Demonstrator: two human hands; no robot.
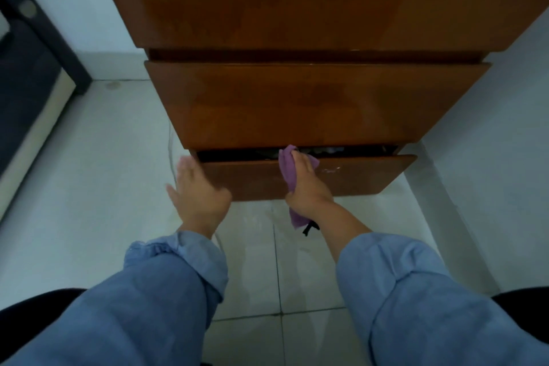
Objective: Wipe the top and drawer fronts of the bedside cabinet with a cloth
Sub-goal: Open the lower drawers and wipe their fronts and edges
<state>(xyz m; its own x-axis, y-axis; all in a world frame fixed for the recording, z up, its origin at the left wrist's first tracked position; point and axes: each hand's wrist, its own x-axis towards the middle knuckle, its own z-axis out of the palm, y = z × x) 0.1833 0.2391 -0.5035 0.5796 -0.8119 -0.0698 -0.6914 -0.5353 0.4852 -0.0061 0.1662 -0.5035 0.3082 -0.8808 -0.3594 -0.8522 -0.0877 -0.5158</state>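
Observation:
The brown wooden bedside cabinet (297,0) stands before me, seen from above, with a glossy top. Its upper drawer front (312,104) is closed. The lower drawer (356,175) is pulled out slightly, and dark items show in the gap. My right hand (306,184) grips a purple cloth (287,171) against the lower drawer front near its top edge; the cloth's tail hangs below my wrist. My left hand (196,190) is flat with fingers spread at the drawer's left corner, holding nothing.
Pale floor tiles (252,261) lie under the cabinet and my arms. A dark piece of furniture with a light edge (26,92) stands at the left. A white wall (505,128) runs along the right. My dark-clad knees show at the bottom corners.

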